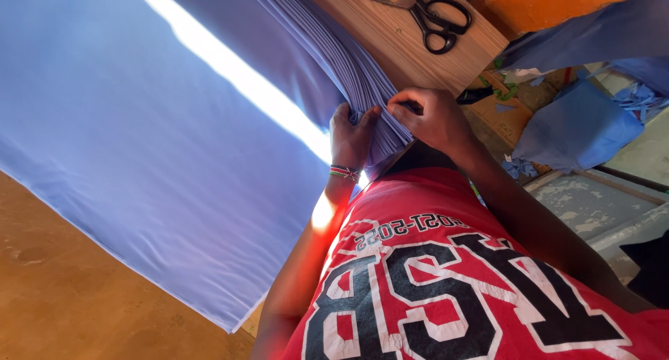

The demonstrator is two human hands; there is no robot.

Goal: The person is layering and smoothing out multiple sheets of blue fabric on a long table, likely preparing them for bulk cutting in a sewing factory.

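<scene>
Bare wooden tabletop [390,32] up top, black-handled scissors [418,10] lying flat on it, well apart from the hands. Sandy brown floor [63,290] at lower left; blue fabric scraps [585,123] heaped beside the table at right, near grey slabs on the ground.

Draped off the table edge: 1 thick stack of blue cloth layers [348,67], top sheet spreading wide toward the floor, crossed by a bright strip of sunlight.

Left hand [350,137] closed around the stack's corner from below, thumb over the layered edges, beaded bracelet [343,172] at the wrist. Right hand [432,116] pinching the same corner from the far side, fingertips pressed onto the top plies. Both gripping, neither loose. Red printed shirt [453,276] filling the lower frame.

Likely handling: soft, limp, thin per ply, yet heavy as a stack; smooth enough for plies to slide and fan out of line. Best grip probably right at the aligned corner, clamped through all layers at once, thumb above and fingers beneath, rather than by the hanging sheet. Not fragile, but prone to creasing and shifting.
</scene>
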